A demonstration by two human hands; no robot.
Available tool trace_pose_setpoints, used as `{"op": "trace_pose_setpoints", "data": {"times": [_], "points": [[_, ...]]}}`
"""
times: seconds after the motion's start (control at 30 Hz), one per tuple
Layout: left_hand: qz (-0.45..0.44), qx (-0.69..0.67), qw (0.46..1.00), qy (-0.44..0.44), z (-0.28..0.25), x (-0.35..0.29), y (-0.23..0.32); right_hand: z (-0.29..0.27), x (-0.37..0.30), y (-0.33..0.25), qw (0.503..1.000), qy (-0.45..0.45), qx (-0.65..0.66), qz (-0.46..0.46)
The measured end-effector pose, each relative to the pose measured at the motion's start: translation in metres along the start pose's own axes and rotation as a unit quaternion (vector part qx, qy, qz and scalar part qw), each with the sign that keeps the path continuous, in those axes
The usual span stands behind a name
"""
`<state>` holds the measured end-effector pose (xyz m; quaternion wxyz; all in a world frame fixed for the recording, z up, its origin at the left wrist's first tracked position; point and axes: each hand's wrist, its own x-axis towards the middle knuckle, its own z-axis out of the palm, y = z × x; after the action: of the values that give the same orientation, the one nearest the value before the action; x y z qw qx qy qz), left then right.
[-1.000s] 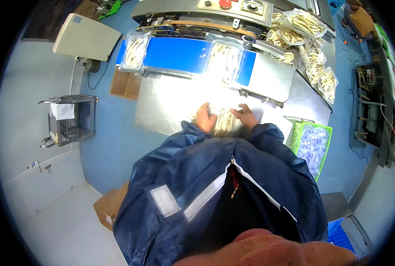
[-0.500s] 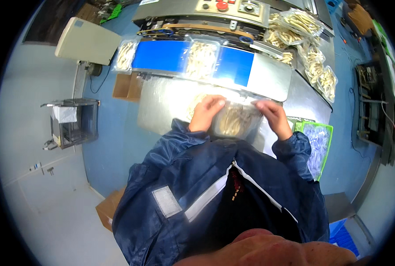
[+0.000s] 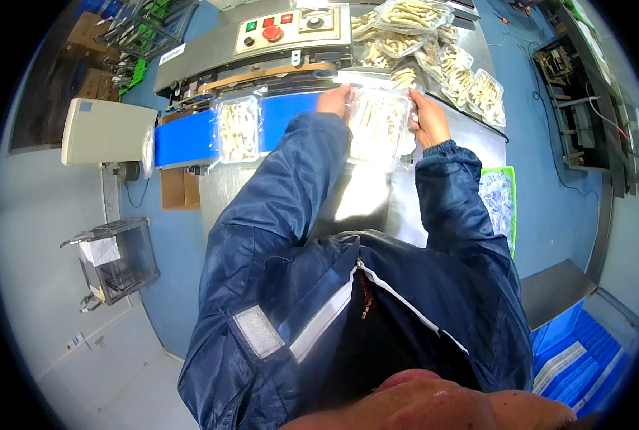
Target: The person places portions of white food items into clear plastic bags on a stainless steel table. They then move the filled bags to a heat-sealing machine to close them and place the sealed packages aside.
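My left hand (image 3: 334, 102) and my right hand (image 3: 431, 120) grip a clear plastic pack (image 3: 379, 127) of pale, long pieces that look like mushrooms, one hand at each side edge. The left fingers are partly hidden and blurred. The pack is over the right end of the blue conveyor belt (image 3: 183, 136) of a sealing machine (image 3: 262, 54). Further left, a second pack (image 3: 238, 129) of the same kind lies on the belt, its film sticking out past the belt's near edge.
Filled packs (image 3: 413, 16) are heaped at the back right of the steel table (image 3: 470, 147). A green crate (image 3: 513, 208) of clear plastic stands at the right. A beige box-shaped unit (image 3: 104, 132) stands beyond the belt's left end, above a cardboard box (image 3: 180, 190).
Both hands have moved forward from near my body to the belt's right end with the pack. The pack on the belt has moved left; another at its left end has mostly gone from sight.
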<state>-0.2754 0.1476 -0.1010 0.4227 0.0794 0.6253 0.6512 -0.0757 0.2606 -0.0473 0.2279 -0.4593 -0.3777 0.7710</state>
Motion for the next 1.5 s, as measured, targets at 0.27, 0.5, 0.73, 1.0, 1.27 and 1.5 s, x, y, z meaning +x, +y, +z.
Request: {"op": "trace_pose_setpoints", "data": {"times": [0.27,0.5,0.73,1.0,1.27,1.5], "points": [[-0.039,-0.028,0.999,-0.007,-0.020,0.018,0.012,0.021,0.021,-0.005,1.000,0.012,-0.019,-0.004],[-0.030,-0.009,1.000,0.005,-0.030,0.003,0.025,0.041,0.019,-0.001,0.998,0.015,-0.045,-0.029],[-0.005,0.081,0.996,0.032,-0.061,-0.004,0.046,0.068,0.025,0.012,0.994,-0.001,-0.106,-0.031],[0.125,0.078,0.975,0.167,-0.086,-0.033,0.063,0.091,0.043,0.034,0.974,-0.045,-0.194,-0.108],[0.371,0.383,0.844,0.052,-0.157,-0.216,0.010,0.064,-0.070,0.006,0.922,-0.270,-0.275,-0.035],[0.152,0.489,0.809,0.289,-0.190,-0.159,-0.105,0.033,-0.077,0.171,0.793,-0.371,-0.465,0.129]]}}
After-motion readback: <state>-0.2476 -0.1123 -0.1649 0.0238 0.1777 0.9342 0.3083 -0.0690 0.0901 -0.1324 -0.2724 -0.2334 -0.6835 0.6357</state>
